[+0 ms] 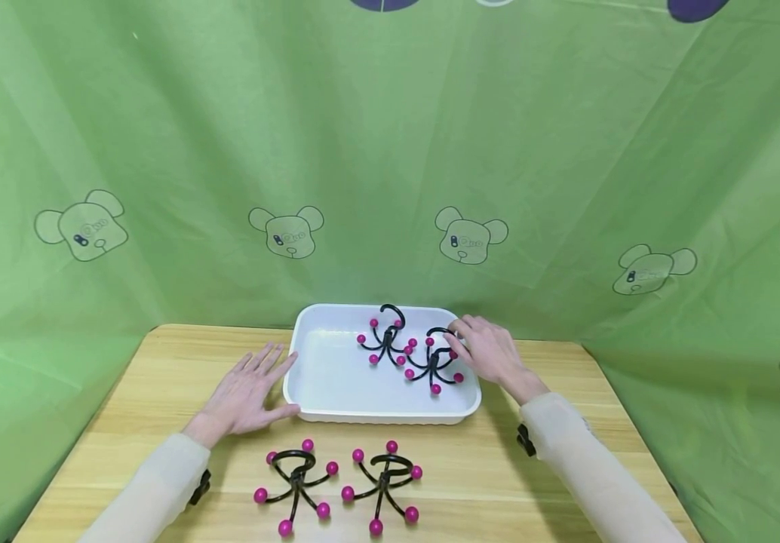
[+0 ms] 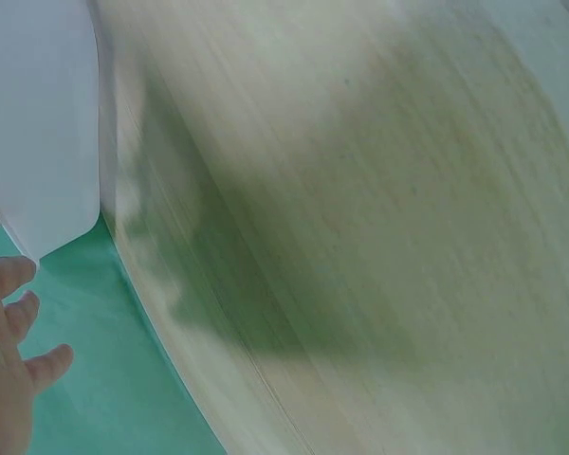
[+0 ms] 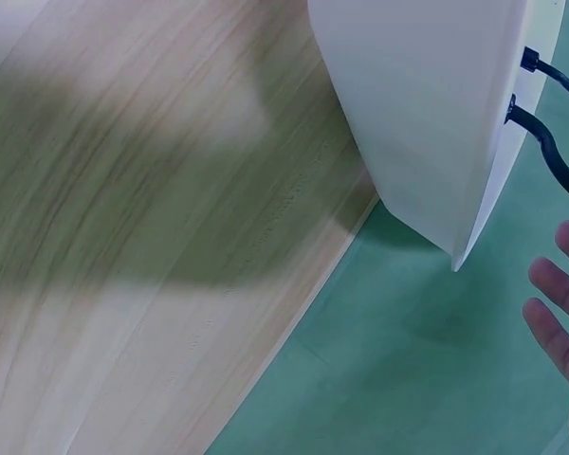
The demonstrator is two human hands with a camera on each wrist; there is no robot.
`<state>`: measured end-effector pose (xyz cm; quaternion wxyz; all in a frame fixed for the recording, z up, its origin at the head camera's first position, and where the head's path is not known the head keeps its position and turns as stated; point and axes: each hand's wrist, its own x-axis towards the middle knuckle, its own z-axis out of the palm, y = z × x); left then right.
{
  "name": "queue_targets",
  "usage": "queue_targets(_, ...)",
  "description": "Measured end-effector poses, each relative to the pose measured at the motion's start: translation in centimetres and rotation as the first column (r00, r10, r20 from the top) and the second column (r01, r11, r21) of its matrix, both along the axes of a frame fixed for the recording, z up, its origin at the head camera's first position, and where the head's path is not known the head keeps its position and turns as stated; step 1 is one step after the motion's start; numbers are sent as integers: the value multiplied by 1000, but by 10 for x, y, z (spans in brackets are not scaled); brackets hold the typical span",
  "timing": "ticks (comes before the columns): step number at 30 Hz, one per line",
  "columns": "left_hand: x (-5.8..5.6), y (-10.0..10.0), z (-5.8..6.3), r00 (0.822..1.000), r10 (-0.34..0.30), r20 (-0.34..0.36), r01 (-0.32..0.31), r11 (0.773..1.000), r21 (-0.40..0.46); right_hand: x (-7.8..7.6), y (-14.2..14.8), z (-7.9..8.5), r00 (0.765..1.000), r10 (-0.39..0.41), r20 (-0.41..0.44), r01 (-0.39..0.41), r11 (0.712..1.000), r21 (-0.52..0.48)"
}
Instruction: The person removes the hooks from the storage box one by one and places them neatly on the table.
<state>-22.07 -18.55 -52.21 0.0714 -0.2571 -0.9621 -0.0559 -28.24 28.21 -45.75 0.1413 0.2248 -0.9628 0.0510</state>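
Black hooks (image 1: 434, 363) with pink balls (image 1: 436, 389) are seen, four in all. Six thin legs are counted on each hook, with one round ball put on each tip, and a big curl is bent at the top. One hook in the white tray (image 1: 329, 369) is reached by the right hand (image 1: 488, 348), whose fingers are bent down at the tray's right edge; whether its curl is pinched cannot be told. The left hand (image 1: 244, 396) is laid at the tray's left edge, with its fingers straight and spread apart. Both arms are stretched forward in pale sleeves (image 1: 148, 483).

Two hooks are held in the one tray, side by side, toward the right. Two more are set on the wooden tabletop (image 1: 485, 483), in front of the tray. Green cloth (image 1: 376, 151) is hung behind.
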Motion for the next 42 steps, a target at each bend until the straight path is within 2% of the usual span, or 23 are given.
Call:
queue_targets(18, 1, -2, -1, 1000, -6, -26, 7, 1000, 14, 5, -5, 4, 995, 78, -65, -77, 997, 29)
queue_targets(26, 1, -1, 0, 1000, -2, 0, 2, 1000, 4, 12, -4, 11, 991, 92, -97, -88, 995, 41)
queue_targets(42, -2, -2, -1, 1000, -6, 1, 6, 1000, 10, 28, -4, 35, 959, 163, -234, -152, 986, 64)
